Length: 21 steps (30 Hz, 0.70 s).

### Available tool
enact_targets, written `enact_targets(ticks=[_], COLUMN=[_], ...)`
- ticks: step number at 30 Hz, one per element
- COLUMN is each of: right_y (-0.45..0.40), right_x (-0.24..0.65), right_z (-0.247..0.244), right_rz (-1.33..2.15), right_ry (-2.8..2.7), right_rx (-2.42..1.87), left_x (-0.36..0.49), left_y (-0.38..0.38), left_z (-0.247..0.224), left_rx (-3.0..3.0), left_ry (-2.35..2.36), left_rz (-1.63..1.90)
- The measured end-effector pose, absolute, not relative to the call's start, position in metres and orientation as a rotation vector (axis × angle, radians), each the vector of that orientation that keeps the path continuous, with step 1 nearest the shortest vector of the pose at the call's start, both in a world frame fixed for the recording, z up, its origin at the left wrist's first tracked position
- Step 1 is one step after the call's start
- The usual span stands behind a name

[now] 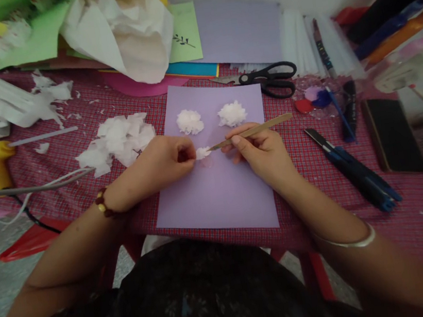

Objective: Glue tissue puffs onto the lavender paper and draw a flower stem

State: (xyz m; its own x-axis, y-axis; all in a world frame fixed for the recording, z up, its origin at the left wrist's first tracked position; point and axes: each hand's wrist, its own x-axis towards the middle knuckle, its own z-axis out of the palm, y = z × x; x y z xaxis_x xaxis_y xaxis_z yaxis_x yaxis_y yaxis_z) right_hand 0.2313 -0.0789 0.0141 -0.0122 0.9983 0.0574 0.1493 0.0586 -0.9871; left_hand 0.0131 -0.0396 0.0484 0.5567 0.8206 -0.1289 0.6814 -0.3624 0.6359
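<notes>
Two white puffs (190, 122) on purple paper (217, 199) — left fingers (188, 167) pinching white tuft (202, 153), right fingers (242, 145) closed on wooden stick (260, 128)

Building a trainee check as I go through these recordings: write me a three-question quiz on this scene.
1. True or false: the right hand holds the wooden stick.
2. Which lies right of the purple sheet under the hands? A) glue gun B) cutter C) crumpled white paper
3. Fill in: besides the small white piece at the stick's tip, ___ white puffs sit on that sheet.
Key: 1 true; 2 B; 3 two
</notes>
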Motion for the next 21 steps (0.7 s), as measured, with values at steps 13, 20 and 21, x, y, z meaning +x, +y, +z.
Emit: enact_targets(ticks=[13, 20, 21], right_y=[-0.097, -0.096, -0.096], right_x=[0.22, 0.221, 0.221], right_z=[0.023, 0.023, 0.023], right_rz=[0.904, 0.81, 0.8], right_ry=[-1.598, -1.772, -1.789], right_rx=[-1.207, -1.233, -1.242], left_x=[0.013, 0.016, 0.016], left_y=[-0.039, -0.04, -0.04], left_z=[0.053, 0.05, 0.05], left_rx=[2.172, 2.167, 2.17], left_ry=[1.064, 1.132, 1.128], left_rz=[0.187, 0.185, 0.191])
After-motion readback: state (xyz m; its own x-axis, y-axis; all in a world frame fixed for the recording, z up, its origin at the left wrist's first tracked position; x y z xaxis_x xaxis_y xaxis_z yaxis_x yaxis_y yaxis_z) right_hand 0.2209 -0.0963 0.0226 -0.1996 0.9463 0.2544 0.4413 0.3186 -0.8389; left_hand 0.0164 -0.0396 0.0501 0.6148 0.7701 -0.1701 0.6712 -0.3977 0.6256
